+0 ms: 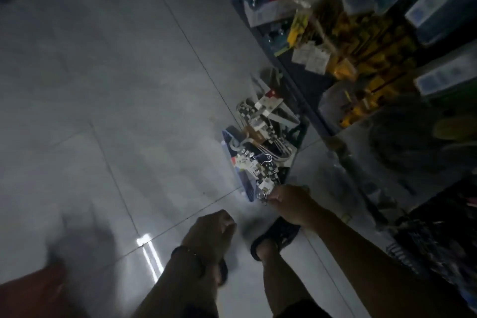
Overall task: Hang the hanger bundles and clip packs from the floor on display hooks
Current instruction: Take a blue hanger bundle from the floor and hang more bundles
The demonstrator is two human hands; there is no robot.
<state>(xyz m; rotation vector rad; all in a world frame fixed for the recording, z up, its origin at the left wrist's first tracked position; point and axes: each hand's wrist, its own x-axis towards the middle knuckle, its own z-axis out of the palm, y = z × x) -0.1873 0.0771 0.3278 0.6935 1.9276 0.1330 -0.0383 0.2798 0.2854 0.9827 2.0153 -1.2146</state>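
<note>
A pile of hanger bundles and clip packs [260, 142] lies on the tiled floor beside the shelving, with white cards, metal hooks and a blue-backed pack. My right hand [289, 201] reaches down to the near end of the pile and pinches the metal hooks of a clip pack [264, 190]. My left hand [211, 232] hangs lower left of it, fingers curled into a loose fist with nothing visible in it. The picture is dark and blurred.
Display shelving [374, 59] with yellow packs, white-tagged goods and blue-lidded boxes runs along the right. Dark hanging goods [438, 240] fill the lower right. My sandalled foot [276, 237] stands just below the pile. Grey floor tiles [116, 85] spread to the left.
</note>
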